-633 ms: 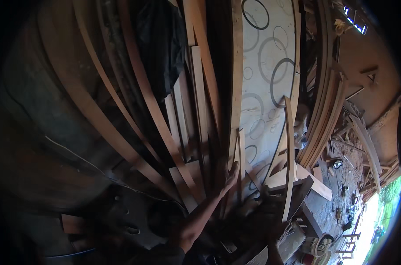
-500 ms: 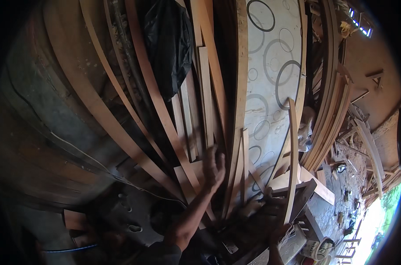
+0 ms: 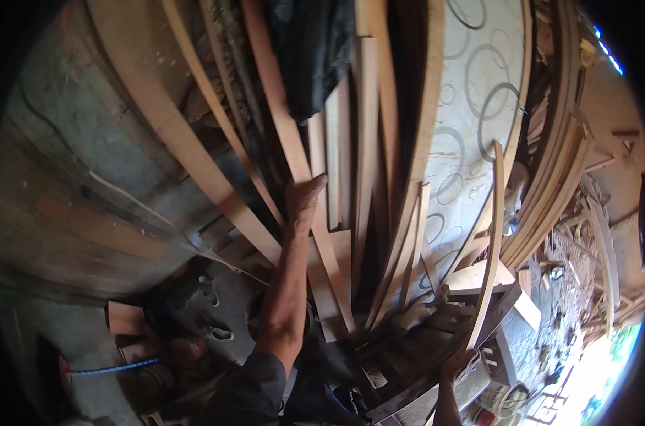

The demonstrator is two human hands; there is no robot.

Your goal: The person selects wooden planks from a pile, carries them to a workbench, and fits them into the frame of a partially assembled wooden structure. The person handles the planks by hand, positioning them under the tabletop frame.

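Note:
My left hand (image 3: 304, 199) reaches up into a stack of long wooden planks leaning against a wall. Its fingers close round one pale plank (image 3: 283, 121) that slants from the top down to the right. My right hand (image 3: 457, 362) is low at the right, curled round the foot of a thin upright slat (image 3: 494, 234). That slat stands in front of a white board with ring patterns (image 3: 471, 106). More planks (image 3: 365, 142) lean close beside my left hand on its right.
A broad plank (image 3: 173, 135) slants across a rough grey wall (image 3: 74, 156) on the left. Curved wooden strips (image 3: 556, 184) lean at the right. A dark cloth (image 3: 315, 50) hangs above. Offcuts and debris (image 3: 571, 284) litter the ground at the right, and sandals (image 3: 212, 312) lie below.
My left hand has moved up and to the left along the stack and closed on the pale plank. My right hand stays at the slat's foot.

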